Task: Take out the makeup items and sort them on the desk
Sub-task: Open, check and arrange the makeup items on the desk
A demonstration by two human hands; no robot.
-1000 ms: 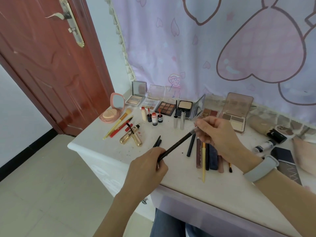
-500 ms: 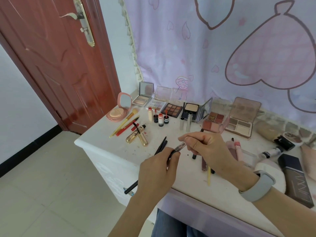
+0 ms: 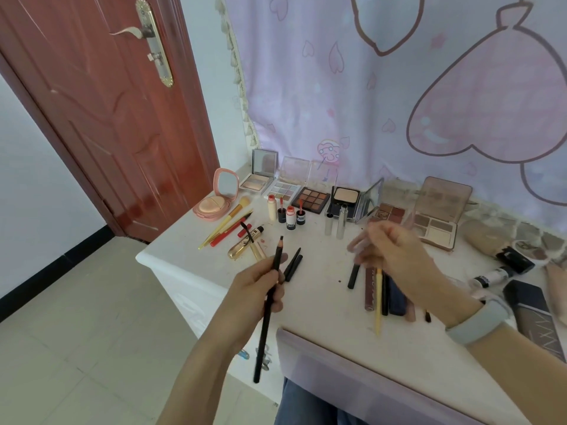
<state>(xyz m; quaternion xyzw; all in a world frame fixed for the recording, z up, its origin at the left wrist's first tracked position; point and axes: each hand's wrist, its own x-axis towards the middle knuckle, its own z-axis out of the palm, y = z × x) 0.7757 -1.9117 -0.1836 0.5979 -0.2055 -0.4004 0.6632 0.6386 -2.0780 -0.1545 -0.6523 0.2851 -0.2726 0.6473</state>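
My left hand (image 3: 254, 289) grips a long black makeup pencil (image 3: 262, 338) near its upper third, bare tip pointing up and away over the white desk (image 3: 319, 305). My right hand (image 3: 395, 253) is blurred above the desk's middle, fingers curled on a small translucent cap (image 3: 356, 244). Beneath it lies a group of pens and sticks (image 3: 379, 289). Two short black pencils (image 3: 293, 265) lie just beyond my left hand.
Open palettes (image 3: 310, 199) line the back edge, with a pink compact (image 3: 214, 204) at the left. Small bottles (image 3: 290, 217), a gold mascara (image 3: 245, 246) and a yellow brush (image 3: 227, 222) lie in front. A dark box (image 3: 534, 308) sits far right. A red door (image 3: 107, 118) stands left.
My right hand pulled the cap off the pencil's tip and moved away to the right. My left hand swung the pencil upright, its tip now bare.
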